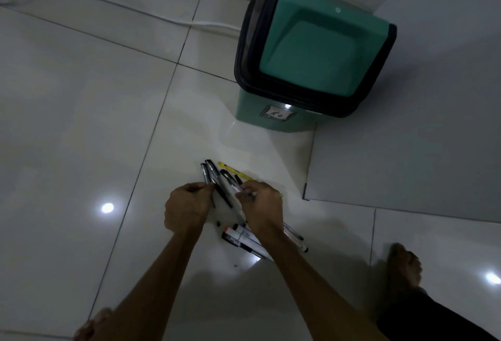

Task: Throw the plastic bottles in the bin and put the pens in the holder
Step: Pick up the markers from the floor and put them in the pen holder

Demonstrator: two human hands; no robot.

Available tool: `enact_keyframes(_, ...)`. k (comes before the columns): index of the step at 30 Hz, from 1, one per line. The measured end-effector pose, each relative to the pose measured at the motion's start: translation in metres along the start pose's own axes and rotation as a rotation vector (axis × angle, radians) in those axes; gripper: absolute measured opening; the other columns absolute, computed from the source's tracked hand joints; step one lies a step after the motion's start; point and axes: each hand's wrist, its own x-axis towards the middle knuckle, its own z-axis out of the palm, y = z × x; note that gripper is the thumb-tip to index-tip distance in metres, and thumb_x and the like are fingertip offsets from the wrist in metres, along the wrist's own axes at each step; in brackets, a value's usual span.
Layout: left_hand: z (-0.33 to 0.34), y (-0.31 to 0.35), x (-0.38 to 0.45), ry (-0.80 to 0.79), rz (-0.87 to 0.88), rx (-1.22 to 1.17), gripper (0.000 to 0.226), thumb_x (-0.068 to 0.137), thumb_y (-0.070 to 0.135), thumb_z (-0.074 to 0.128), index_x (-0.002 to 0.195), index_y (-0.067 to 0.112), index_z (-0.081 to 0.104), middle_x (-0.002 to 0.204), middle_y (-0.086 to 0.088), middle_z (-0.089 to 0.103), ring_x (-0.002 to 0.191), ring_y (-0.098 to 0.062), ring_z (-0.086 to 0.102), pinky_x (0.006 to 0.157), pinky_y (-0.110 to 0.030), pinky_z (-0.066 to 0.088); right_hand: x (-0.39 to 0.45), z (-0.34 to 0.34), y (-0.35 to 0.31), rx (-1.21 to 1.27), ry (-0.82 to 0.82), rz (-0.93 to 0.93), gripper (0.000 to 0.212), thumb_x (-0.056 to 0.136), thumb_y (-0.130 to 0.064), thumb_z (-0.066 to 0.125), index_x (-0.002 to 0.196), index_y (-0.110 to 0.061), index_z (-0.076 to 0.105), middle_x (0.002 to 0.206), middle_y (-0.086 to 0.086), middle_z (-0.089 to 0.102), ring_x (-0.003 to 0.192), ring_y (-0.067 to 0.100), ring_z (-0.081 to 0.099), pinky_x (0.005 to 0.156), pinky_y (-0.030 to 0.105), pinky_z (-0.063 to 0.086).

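A loose cluster of pens (217, 178) is being gathered off the glossy tiled floor (81, 123), in front of the green swing-lid bin (311, 50). The left hand (187, 206) is curled around the lower part of a few dark-capped pens, whose capped ends fan out beyond the knuckles. The right hand (260, 205) is pinched on a clear-barrelled pen in the same cluster. A yellow pen (230, 168) lies flat on the tile just beyond the fingers, and two white markers (244, 239) with dark caps lie beside each other under the right wrist, apparently not held.

The pens are judged light, stiff and smooth, so they are likely to roll on the polished tile and to slip past one another inside a bundle. A hold across the middle of the barrels, with the ends evened up, is judged the most secure; a grip near the tips is likely to let the bundle splay.

No holder and no plastic bottles are seen, so the direction of carry cannot be told. Open floor lies to the left and toward the bin. To the right, the edge of a white panel (406, 151) runs close by, and a bare foot (404, 262) is planted near the right arm, so sideways room is tighter there. A white cable (108, 1) crosses the floor well beyond.
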Motion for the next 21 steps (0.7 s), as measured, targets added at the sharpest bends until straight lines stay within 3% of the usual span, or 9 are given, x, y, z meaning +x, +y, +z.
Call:
enact_keyframes(5, -0.004, -0.003, -0.003, -0.001, 0.071, -0.011, 0.026, 0.083, 0.043, 0.066, 0.101, 0.027, 0.074, 0.084, 0.006, 0.065, 0.075, -0.015, 0.057, 0.072, -0.031, 0.052, -0.007, -0.004, -0.005, 0.151, 0.045, 0.089, 0.014, 0.083, -0.023, 0.075, 0.097, -0.020, 0.075, 0.086, -0.005, 0.074, 0.078, 0.011, 0.068, 0.081, 0.030, 0.057)
enact_keyframes(8, -0.012, 0.000, -0.009, -0.113, 0.142, -0.096, 0.020, 0.085, 0.038, 0.065, 0.099, 0.026, 0.074, 0.088, 0.009, 0.070, 0.072, -0.007, 0.061, 0.068, -0.029, 0.054, -0.012, -0.014, -0.020, 0.346, -0.006, 0.153, 0.016, 0.082, -0.021, 0.077, 0.097, -0.016, 0.076, 0.088, -0.006, 0.072, 0.083, 0.010, 0.068, 0.085, 0.031, 0.057)
enact_keyframes(13, -0.040, 0.027, -0.029, -0.353, 0.162, -0.367, 0.008, 0.084, 0.027, 0.070, 0.089, 0.027, 0.076, 0.081, 0.002, 0.077, 0.072, -0.016, 0.074, 0.067, -0.029, 0.059, -0.030, -0.038, -0.057, 0.529, -0.121, 0.221, 0.026, 0.083, -0.016, 0.076, 0.107, -0.006, 0.075, 0.108, 0.009, 0.074, 0.104, 0.023, 0.068, 0.096, 0.042, 0.055)
enact_keyframes(17, -0.088, 0.058, -0.058, -0.462, 0.250, -0.436, 0.012, 0.084, 0.028, 0.070, 0.094, 0.025, 0.076, 0.084, 0.004, 0.077, 0.074, -0.018, 0.075, 0.059, -0.020, 0.057, -0.051, -0.075, -0.095, 0.669, -0.173, 0.200, 0.026, 0.084, -0.015, 0.074, 0.108, -0.004, 0.073, 0.106, 0.017, 0.074, 0.101, 0.035, 0.069, 0.090, 0.054, 0.055)
enact_keyframes(21, -0.151, 0.102, -0.098, -0.496, 0.317, -0.495, 0.011, 0.081, 0.021, 0.074, 0.092, 0.020, 0.075, 0.084, -0.002, 0.077, 0.071, -0.022, 0.075, 0.060, -0.025, 0.058, -0.080, -0.125, -0.152, 0.743, -0.194, 0.130, 0.028, 0.083, -0.013, 0.074, 0.109, -0.005, 0.071, 0.104, 0.019, 0.074, 0.095, 0.038, 0.071, 0.084, 0.052, 0.058)
